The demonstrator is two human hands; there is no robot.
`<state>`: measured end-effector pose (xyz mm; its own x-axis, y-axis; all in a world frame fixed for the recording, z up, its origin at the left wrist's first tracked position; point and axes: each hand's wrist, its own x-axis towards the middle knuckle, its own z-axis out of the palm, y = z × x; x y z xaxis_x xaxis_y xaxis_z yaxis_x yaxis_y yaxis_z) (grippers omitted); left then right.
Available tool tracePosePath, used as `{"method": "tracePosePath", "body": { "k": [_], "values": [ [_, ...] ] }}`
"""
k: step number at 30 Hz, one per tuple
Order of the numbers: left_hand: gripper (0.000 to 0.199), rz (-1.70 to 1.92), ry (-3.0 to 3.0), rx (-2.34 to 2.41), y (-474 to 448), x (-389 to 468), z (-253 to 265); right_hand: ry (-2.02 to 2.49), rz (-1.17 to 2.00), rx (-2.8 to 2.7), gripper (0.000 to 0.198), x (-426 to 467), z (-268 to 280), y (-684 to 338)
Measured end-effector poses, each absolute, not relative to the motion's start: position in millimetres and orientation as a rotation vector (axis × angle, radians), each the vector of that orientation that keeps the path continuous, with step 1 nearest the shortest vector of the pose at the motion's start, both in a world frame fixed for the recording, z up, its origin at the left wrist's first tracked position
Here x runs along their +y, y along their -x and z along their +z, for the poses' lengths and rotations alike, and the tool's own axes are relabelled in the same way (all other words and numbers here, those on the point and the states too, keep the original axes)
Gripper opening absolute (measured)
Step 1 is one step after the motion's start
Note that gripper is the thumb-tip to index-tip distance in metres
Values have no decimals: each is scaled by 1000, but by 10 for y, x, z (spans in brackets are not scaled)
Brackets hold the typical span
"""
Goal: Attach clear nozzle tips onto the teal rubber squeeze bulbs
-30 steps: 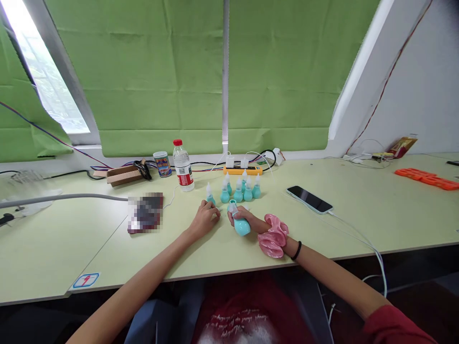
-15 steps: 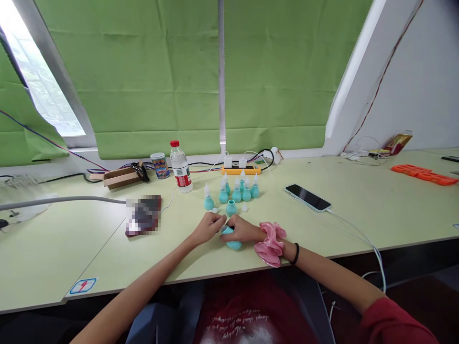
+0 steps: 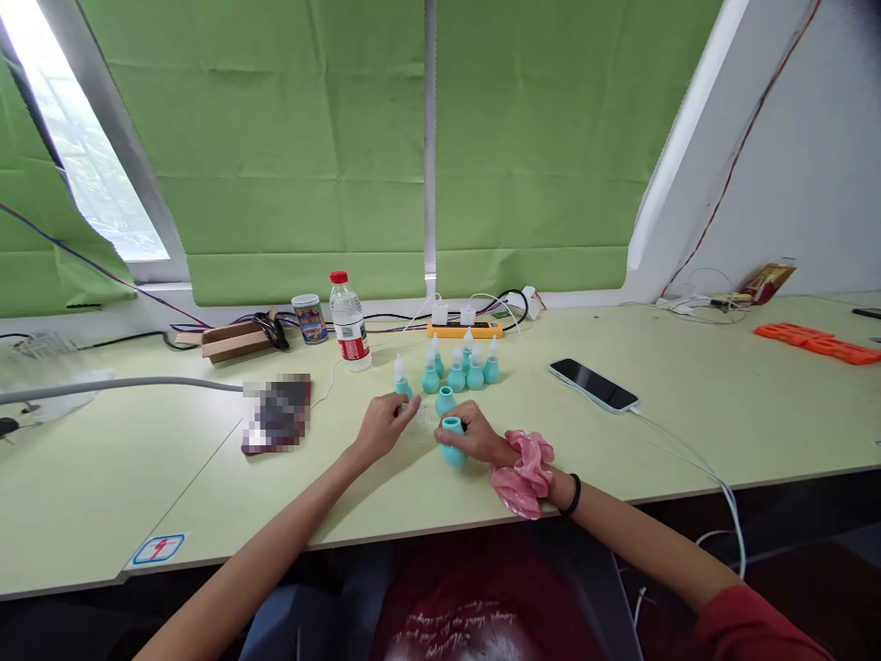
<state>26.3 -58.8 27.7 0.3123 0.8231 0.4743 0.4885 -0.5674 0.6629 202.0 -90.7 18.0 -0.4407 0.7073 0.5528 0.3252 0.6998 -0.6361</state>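
Bulb (image 3: 453,450), upright with its bare mouth up, sat in the grip of my right hand (image 3: 476,432) near the front of the table (image 3: 399,500); I couldn't make out its inside. My left hand (image 3: 385,426), fingers half curled, was beside a clear piece (image 3: 422,415), and I couldn't tell whether it held anything. A second bulb (image 3: 445,402), also bare-mouthed, stood just beyond, with nozzle-topped bulbs (image 3: 456,379) grouped behind it.

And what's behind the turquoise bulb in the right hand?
Behind the held bulb stands another open bulb, and farther back a group of pale-tipped bulbs. Whatever lies directly behind the right hand is covered and cannot be seen.
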Motion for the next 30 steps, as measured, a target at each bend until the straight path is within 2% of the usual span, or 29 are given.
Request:
{"method": "tracePosePath", "body": {
  "k": [4,9,12,16,19,24,30],
  "values": [
    [25,972,-2664,1370,-287,-510,111,836,426,-1807,41,-817,211,-2116],
    [19,878,-2723,1411,-308,-500,14,946,195,-1680,46,-636,239,-2349],
    [22,924,-2766,1384,-323,-572,51,1076,-14,-1675,46,-534,250,-2573],
    [35,959,-2844,1348,-420,-623,126,1389,-259,-1756,45,-447,228,-2872],
    [39,953,-2837,1356,-566,-563,172,1629,-315,-1868,46,-412,184,-2992],
    [21,915,-2752,1339,-719,-432,315,1838,-261,-2053,48,-388,149,-3015],
    [15,1249,-2571,1214,-899,-512,695,1976,-424,-1875,56,-409,210,-3162]
  ]
}}
